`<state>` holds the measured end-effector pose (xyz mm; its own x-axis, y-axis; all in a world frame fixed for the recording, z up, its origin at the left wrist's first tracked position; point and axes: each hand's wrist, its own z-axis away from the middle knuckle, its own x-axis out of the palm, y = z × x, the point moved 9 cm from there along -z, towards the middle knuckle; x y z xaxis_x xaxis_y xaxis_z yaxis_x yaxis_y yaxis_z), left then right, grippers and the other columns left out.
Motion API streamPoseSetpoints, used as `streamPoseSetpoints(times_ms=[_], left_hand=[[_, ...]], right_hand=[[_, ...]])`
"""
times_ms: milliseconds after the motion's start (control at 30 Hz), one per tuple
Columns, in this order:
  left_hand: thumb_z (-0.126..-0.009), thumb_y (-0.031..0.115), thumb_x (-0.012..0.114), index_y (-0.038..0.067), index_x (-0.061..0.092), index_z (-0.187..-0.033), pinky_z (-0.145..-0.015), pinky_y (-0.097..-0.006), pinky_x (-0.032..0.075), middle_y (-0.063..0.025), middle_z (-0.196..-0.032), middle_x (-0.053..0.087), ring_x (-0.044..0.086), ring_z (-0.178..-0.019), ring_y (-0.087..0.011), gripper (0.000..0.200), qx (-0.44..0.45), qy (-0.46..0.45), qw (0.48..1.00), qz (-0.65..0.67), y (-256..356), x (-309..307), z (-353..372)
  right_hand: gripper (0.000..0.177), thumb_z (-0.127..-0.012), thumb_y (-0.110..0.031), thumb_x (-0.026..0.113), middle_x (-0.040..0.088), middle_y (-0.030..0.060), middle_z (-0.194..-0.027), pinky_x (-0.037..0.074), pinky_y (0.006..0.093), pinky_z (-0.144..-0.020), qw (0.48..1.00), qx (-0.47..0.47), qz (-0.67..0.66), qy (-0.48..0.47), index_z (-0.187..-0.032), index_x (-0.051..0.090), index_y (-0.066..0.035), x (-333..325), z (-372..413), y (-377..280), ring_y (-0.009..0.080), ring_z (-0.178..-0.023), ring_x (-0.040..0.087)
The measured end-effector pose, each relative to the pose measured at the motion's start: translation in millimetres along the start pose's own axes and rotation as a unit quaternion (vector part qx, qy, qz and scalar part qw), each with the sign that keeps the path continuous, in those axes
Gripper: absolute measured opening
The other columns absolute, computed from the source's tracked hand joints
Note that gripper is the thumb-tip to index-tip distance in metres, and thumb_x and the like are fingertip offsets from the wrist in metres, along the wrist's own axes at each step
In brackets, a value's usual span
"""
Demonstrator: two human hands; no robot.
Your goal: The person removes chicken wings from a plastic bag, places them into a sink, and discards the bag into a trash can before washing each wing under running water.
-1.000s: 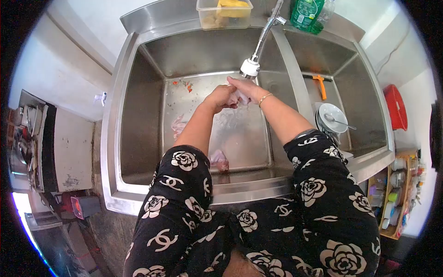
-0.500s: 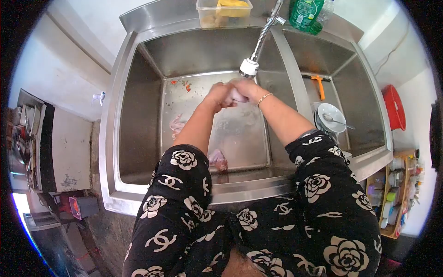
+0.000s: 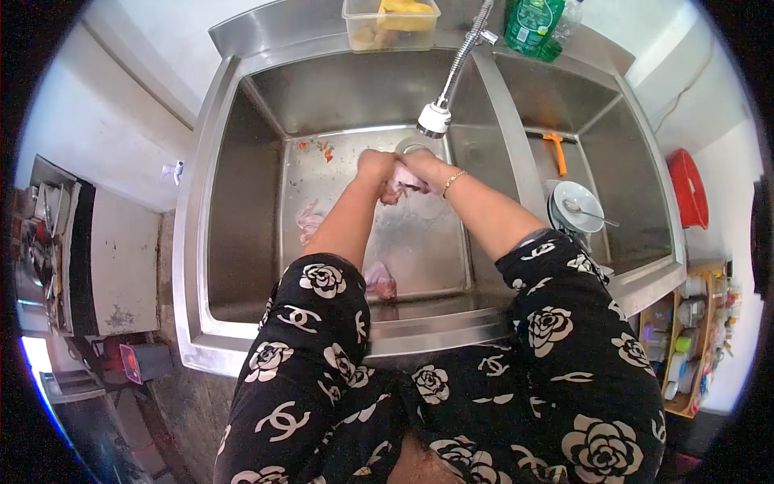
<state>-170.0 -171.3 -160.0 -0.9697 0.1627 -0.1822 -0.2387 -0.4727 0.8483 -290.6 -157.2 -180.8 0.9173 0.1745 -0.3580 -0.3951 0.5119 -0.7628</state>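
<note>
Both hands work on a piece of raw chicken [image 3: 407, 179] over the sink's large basin [image 3: 419, 250], just below the faucet head [image 3: 434, 119]. My left hand [image 3: 376, 168] is closed on its left side. My right hand [image 3: 427, 170], with a bracelet at the wrist, is closed on the upper right side. The fingertips are partly hidden behind the meat. Another raw chicken piece [image 3: 380, 281] lies near the basin's front wall. A third raw chicken piece [image 3: 309, 221] is on the basin floor, partly covered by my left forearm.
Red and dark scraps [image 3: 327, 152] lie at the basin's back left. The right basin holds an orange-handled squeegee [image 3: 556, 152] and a white bowl with a spoon [image 3: 577, 203]. A plastic container [image 3: 391, 34] and a green detergent pouch [image 3: 532, 24] stand on the back ledge.
The chicken piece has turned in my hands and shifted slightly down, so more of it shows below my fingers. My left hand has tilted upright; the other chicken pieces have stayed put.
</note>
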Motion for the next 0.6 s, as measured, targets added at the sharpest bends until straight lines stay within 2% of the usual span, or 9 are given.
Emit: streamPoseSetpoints(times_ms=[67, 100, 167, 200, 300, 333, 433, 500, 600], left_hand=[[-0.079, 0.012, 0.053, -0.009, 0.053, -0.075, -0.03, -0.04, 0.034, -0.0185, -0.064, 0.055, 0.054, -0.047, -0.0276, 0.021, -0.045, 0.086, 0.994, 0.04, -8, -30, 1], [-0.08, 0.013, 0.053, -0.009, 0.053, -0.074, -0.031, -0.0399, 0.035, -0.0187, -0.065, 0.055, 0.054, -0.047, -0.0278, 0.022, -0.06, 0.09, 0.991, 0.075, -12, -33, 1], [-0.082, 0.015, 0.052, -0.009, 0.052, -0.074, -0.032, -0.0397, 0.035, -0.0189, -0.065, 0.056, 0.054, -0.047, -0.0281, 0.025, -0.091, 0.099, 0.98, 0.145, -21, -37, 1], [-0.083, 0.016, 0.051, -0.007, 0.052, -0.074, -0.032, -0.0371, 0.036, -0.0163, -0.063, 0.054, 0.052, -0.046, -0.0251, 0.025, -0.084, 0.023, 0.981, 0.171, -19, -23, -2], [-0.087, 0.019, 0.047, -0.001, 0.05, -0.074, -0.032, -0.0294, 0.036, -0.0083, -0.056, 0.049, 0.046, -0.04, -0.0161, 0.024, -0.061, -0.209, 0.946, 0.241, -10, 25, -3], [-0.087, 0.016, 0.046, 0.0, 0.048, -0.078, -0.03, -0.0256, 0.034, -0.005, -0.052, 0.046, 0.044, -0.038, -0.0125, 0.019, -0.072, -0.256, 0.933, 0.242, -11, 30, -1], [-0.082, 0.013, 0.051, -0.002, 0.051, -0.073, -0.034, -0.0322, 0.037, -0.0102, -0.056, 0.051, 0.049, -0.04, -0.0196, 0.017, -0.06, -0.165, 0.959, 0.221, -14, 12, -9], [-0.08, 0.011, 0.053, -0.003, 0.052, -0.069, -0.037, -0.0349, 0.04, -0.0125, -0.059, 0.054, 0.052, -0.043, -0.0215, 0.018, 0.049, 0.021, 0.998, -0.019, -19, -23, -37], [-0.077, 0.011, 0.057, -0.003, 0.054, -0.063, -0.043, -0.038, 0.044, -0.0153, -0.064, 0.057, 0.056, -0.051, -0.0237, 0.02, 0.057, 0.124, 0.988, -0.065, 1, -44, -7]], right_hand=[[0.026, -0.077, -0.028, 0.051, 0.061, 0.0174, -0.075, 0.046, 0.039, -0.062, 0.993, 0.002, -0.046, -0.11, -0.084, 0.061, -0.005, 17, 35, -28, 0.0283, -0.066, 0.06], [0.028, -0.076, -0.03, 0.052, 0.061, 0.0172, -0.075, 0.046, 0.0391, -0.063, 0.976, -0.147, 0.139, -0.079, -0.084, 0.061, -0.005, 15, 35, -50, 0.0278, -0.066, 0.06], [0.031, -0.075, -0.034, 0.053, 0.061, 0.017, -0.075, 0.046, 0.0393, -0.064, 0.777, -0.413, 0.475, -0.005, -0.084, 0.061, -0.005, 31, 40, -78, 0.0267, -0.066, 0.06], [0.029, -0.075, -0.031, 0.051, 0.063, 0.0144, -0.077, 0.046, 0.0379, -0.066, 0.862, -0.31, 0.4, 0.012, -0.081, 0.062, -0.005, 18, -12, -52, 0.0265, -0.069, 0.061], [0.028, -0.077, -0.027, 0.048, 0.063, 0.014, -0.079, 0.047, 0.0356, -0.065, 0.903, -0.252, 0.326, 0.125, -0.077, 0.063, -0.004, -22, -30, -33, 0.0271, -0.072, 0.061], [0.029, -0.077, -0.029, 0.048, 0.063, 0.0148, -0.081, 0.047, 0.0337, -0.065, 0.976, -0.115, 0.002, 0.185, -0.077, 0.064, -0.005, -48, -30, -3, 0.0257, -0.075, 0.062], [0.034, -0.076, -0.036, 0.052, 0.061, 0.0144, -0.077, 0.046, 0.0352, -0.058, 0.818, -0.224, 0.507, 0.151, -0.081, 0.062, -0.004, -22, -9, -37, 0.0231, -0.067, 0.061], [0.033, -0.078, -0.035, 0.051, 0.059, 0.0116, -0.071, 0.045, 0.0366, -0.053, 0.982, -0.09, 0.161, 0.03, -0.082, 0.062, -0.005, -9, 11, -23, 0.021, -0.06, 0.057], [0.034, -0.078, -0.041, 0.052, 0.049, 0.0034, -0.06, 0.035, 0.031, -0.046, 0.995, -0.002, -0.043, -0.087, -0.072, 0.057, -0.008, 24, 35, -23, 0.0152, -0.049, 0.041]])
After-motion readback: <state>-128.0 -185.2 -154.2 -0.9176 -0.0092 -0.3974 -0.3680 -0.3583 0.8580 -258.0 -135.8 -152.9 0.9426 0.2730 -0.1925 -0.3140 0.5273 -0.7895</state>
